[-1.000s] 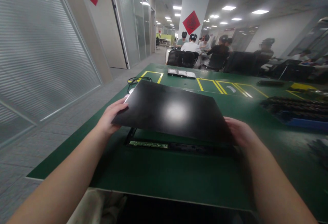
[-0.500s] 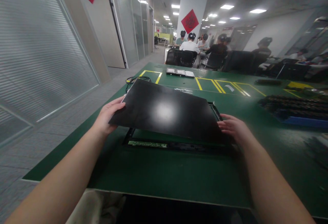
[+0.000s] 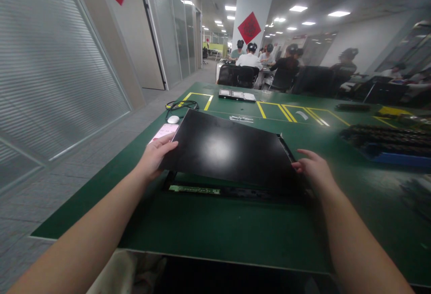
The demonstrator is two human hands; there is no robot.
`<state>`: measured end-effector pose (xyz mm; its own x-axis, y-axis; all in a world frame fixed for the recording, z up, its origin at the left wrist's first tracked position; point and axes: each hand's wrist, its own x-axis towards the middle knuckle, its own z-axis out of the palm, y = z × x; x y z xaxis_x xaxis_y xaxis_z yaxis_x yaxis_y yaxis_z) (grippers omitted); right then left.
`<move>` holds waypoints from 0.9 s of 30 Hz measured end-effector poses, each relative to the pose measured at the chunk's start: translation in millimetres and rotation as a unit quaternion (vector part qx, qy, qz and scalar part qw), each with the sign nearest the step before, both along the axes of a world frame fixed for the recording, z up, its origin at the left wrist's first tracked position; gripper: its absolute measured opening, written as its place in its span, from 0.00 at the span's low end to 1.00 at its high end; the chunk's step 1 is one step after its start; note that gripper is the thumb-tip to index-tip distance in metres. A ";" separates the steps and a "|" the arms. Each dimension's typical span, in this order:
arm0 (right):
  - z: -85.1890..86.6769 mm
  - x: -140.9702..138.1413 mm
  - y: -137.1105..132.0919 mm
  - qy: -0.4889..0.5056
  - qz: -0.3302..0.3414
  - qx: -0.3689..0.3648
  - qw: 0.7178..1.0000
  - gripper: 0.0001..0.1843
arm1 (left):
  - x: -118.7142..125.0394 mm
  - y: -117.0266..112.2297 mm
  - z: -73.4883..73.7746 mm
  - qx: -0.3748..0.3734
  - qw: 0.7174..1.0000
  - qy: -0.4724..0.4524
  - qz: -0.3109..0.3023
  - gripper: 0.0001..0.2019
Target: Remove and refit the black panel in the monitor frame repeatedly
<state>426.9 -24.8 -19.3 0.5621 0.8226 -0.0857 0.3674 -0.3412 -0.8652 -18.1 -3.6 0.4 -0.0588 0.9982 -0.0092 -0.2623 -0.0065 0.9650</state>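
A large flat black panel hovers low over a thin black frame that lies on the green table. My left hand grips the panel's near left edge, thumb on top. My right hand holds the panel's near right corner from the side, fingers curled along the edge. A green circuit strip shows along the frame's near side.
A pink phone, a white mouse and a black cable lie at the table's left. Dark trays stand right, a small tray far back. Yellow tape marks the table. Several seated people work at tables behind.
The panel has come down closer to the frame and shifted slightly right, uncovering the phone and mouse. Both hands followed it down.
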 end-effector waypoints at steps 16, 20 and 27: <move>-19.0 23.0 8.3 -0.093 -0.017 0.007 0.996 0.33 | 6.8 -1.2 -6.9 -0.016 1.000 -0.006 -0.010 0.23; -15.1 20.0 6.6 -0.109 -0.017 0.000 0.994 0.32 | 8.5 -1.1 -7.8 -0.021 1.000 -0.001 -0.002 0.23; -17.2 21.4 6.6 -0.139 -0.016 -0.012 0.990 0.30 | 9.2 0.8 -12.1 -0.039 0.999 -0.005 -0.010 0.21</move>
